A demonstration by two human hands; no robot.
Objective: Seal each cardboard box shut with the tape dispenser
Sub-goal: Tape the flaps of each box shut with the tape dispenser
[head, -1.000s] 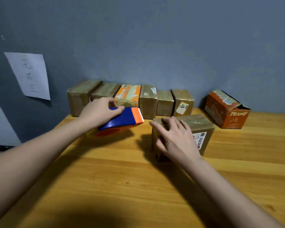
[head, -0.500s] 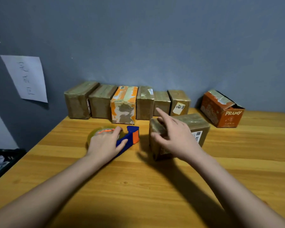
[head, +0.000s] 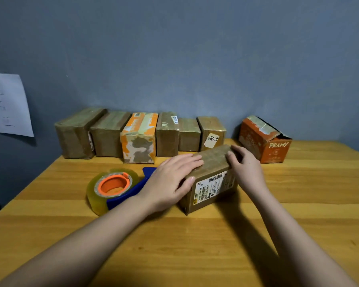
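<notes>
While your left hand (head: 170, 179) lies flat-fingered across the brown box (head: 210, 177), your right hand (head: 244, 165) curls its fingers (head: 231, 157) over the box's far edge. The tape dispenser (head: 115, 188) lies on the surface (head: 195, 245) just left of the box.

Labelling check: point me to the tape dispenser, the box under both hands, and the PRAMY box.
tape dispenser (head: 114, 184): head view, orange hub.
box under both hands (head: 212, 185): head view, labelled side.
PRAMY box (head: 276, 151): head view, printed front.

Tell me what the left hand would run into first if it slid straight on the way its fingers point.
The left hand already lies on the brown box; sliding on along its top, it would likely meet the right hand first.
</notes>
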